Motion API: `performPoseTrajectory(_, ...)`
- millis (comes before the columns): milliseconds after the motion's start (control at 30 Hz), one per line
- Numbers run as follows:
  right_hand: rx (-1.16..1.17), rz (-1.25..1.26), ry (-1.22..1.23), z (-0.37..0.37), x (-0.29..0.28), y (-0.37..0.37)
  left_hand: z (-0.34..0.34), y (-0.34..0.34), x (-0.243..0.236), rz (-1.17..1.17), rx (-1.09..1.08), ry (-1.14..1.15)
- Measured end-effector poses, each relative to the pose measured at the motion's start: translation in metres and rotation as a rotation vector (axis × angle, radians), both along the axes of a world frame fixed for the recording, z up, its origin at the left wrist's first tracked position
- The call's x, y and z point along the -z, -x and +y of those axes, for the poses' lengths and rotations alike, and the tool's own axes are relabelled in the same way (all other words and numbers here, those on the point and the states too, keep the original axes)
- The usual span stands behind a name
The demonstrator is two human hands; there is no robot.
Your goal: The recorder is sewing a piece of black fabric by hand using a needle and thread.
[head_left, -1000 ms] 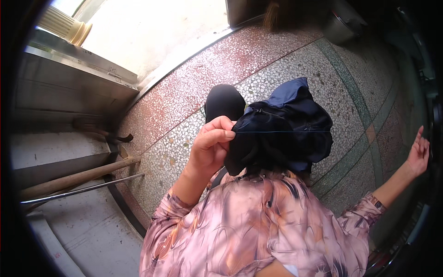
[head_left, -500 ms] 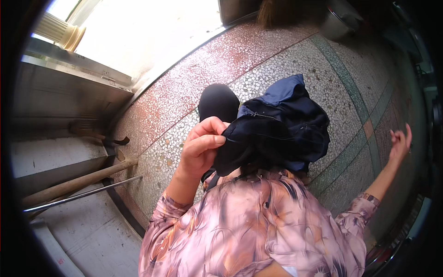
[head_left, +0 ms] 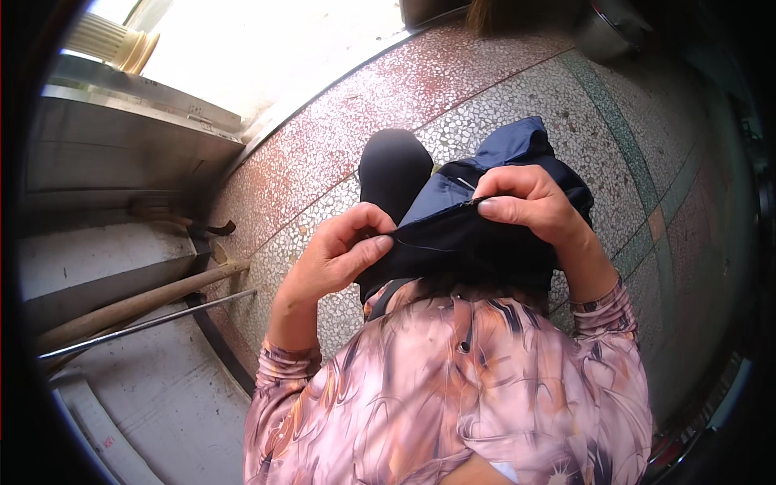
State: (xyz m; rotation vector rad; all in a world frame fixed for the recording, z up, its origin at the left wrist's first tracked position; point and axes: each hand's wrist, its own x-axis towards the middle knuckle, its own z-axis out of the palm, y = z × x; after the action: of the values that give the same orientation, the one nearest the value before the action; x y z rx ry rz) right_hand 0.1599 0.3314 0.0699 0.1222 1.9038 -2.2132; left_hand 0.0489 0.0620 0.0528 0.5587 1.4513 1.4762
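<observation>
Across my lap lies a dark navy cloth [head_left: 477,255], with a shinier blue side showing toward its far end. My left hand [head_left: 335,252] pinches the left end of its folded edge between thumb and fingers. At the same edge further right, my right hand [head_left: 540,206] is closed in a pinch; whether a needle is also in those fingertips I cannot make out. A fine thread [head_left: 420,245] curves over the cloth from near my left fingertips. Just beyond my right fingers, a thin silvery piece [head_left: 466,184] rests on the blue side; its kind is unclear.
My black-clad knee [head_left: 394,166] shows beyond the cloth, above a speckled terrazzo floor [head_left: 323,190]. To the left are a wooden pole [head_left: 145,305], a metal rod [head_left: 153,327] and grey panels [head_left: 137,388]. A bright doorway [head_left: 275,56] opens at the far left, and a metal pot-like vessel [head_left: 606,36] stands far right.
My right hand has come in from far out on the right and now pinches the cloth's edge. The edge is now stretched straighter between both hands. My left hand keeps its pinch.
</observation>
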Motion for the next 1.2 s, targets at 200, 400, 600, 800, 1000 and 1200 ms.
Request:
performPoseTrajectory(200,-0.007,-0.151,-0.030,0.020,0.027,0.007,0.012,-0.030,0.034,-0.410,-0.047,-0.051)
performPoseTrajectory(400,-0.008,-0.129,-0.149,0.032,0.047,0.010,0.032,-0.039,0.036,-0.604,0.001,-0.075)
performPoseTrajectory(600,0.189,0.010,-0.320,0.031,0.043,0.011,0.041,-0.046,0.038,-0.633,-0.147,-0.066)
performPoseTrajectory(800,0.496,0.187,-0.461,0.025,-0.015,-0.009,0.047,-0.040,0.037,-0.693,-0.236,-0.071)
performPoseTrajectory(1000,0.259,0.045,-0.177,-0.009,-0.057,-0.034,0.056,-0.032,0.041,-0.700,-0.303,-0.207)
performPoseTrajectory(1200,0.212,-0.013,-0.209,-0.032,-0.047,-0.040,0.062,-0.032,0.032,-0.657,-0.286,-0.193)
